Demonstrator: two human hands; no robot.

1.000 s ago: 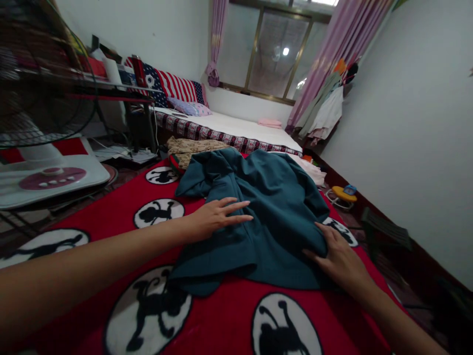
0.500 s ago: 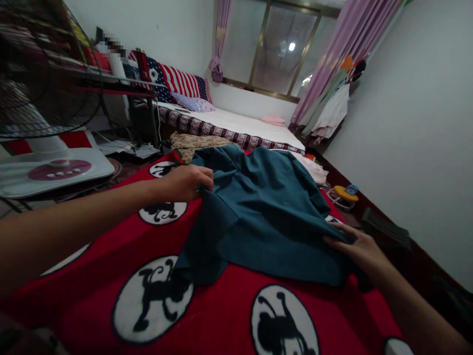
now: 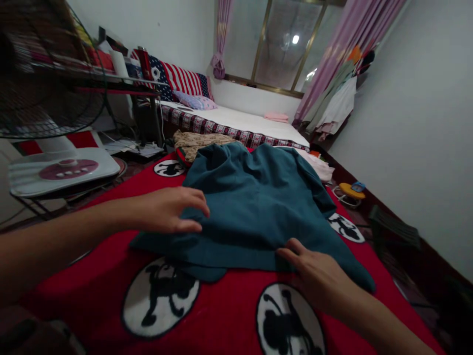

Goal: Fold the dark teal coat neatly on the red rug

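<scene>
A teal shirt (image 3: 251, 207) lies spread over a red blanket (image 3: 221, 320) printed with black figures in white circles. Its hem faces me, and folds run across its far part. My left hand (image 3: 173, 209) hovers over the shirt's left side, fingers apart and holding nothing. Down at the hem, right of the middle, my right hand (image 3: 314, 268) has its fingers curled and pinched on the cloth. The thumb side of that hand is partly hidden.
Beyond the shirt lie a tan patterned cloth (image 3: 201, 143) and a pale pink cloth (image 3: 320, 165). An electric fan (image 3: 68, 165) stands at the left. A low bed (image 3: 244, 118) runs along the window wall. A yellow stool (image 3: 351, 191) is on the right.
My left hand has let go of the shirt's left edge and opened. My right hand has moved left along the hem. The shirt now lies flatter and wider.
</scene>
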